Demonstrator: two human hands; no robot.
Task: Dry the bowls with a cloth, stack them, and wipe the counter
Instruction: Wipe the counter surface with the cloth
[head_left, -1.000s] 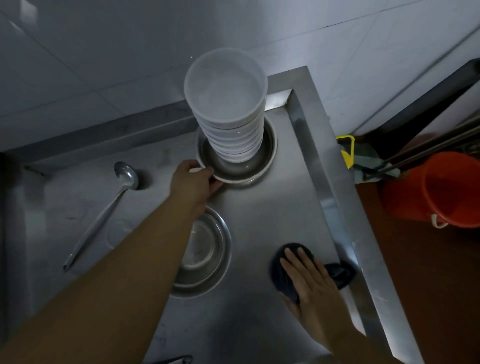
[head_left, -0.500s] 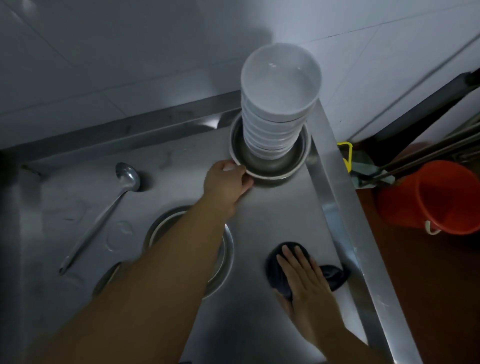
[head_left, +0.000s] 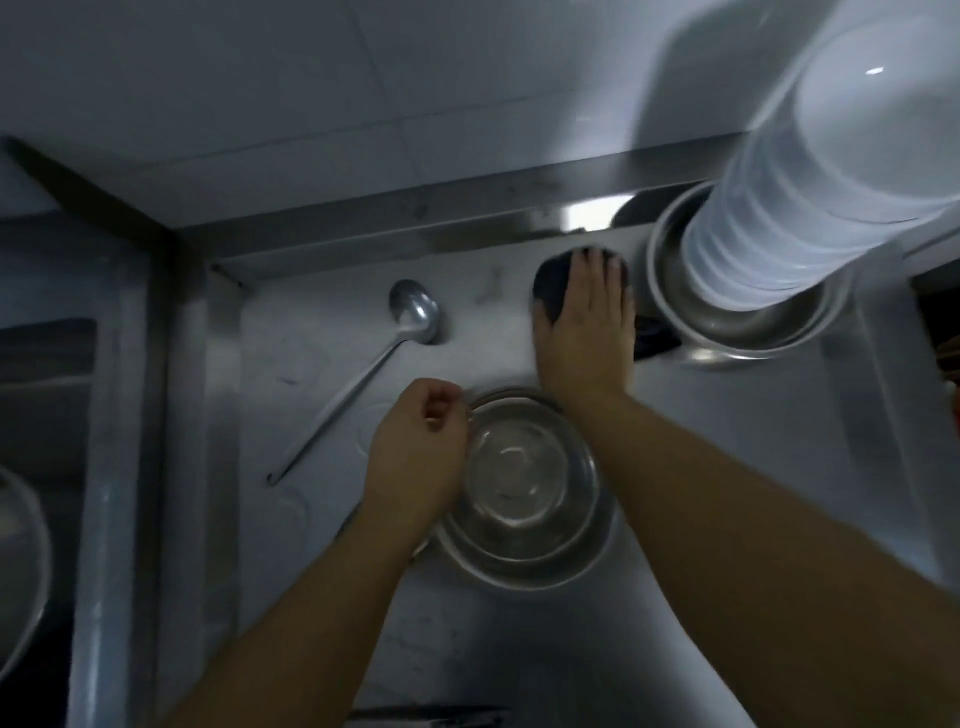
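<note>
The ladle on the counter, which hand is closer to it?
Left. The left hand is curled at the steel bowl's rim, just right of the ladle handle. The right hand presses the cloth farther right.

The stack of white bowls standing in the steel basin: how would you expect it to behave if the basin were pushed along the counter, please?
The stack of white bowls is tall and narrow next to the steel basin, so it would probably sway or tip. The bowls are only nested, so the upper ones could slide off. They look like ceramic or hard plastic; if ceramic, a fall would likely break them.
</note>
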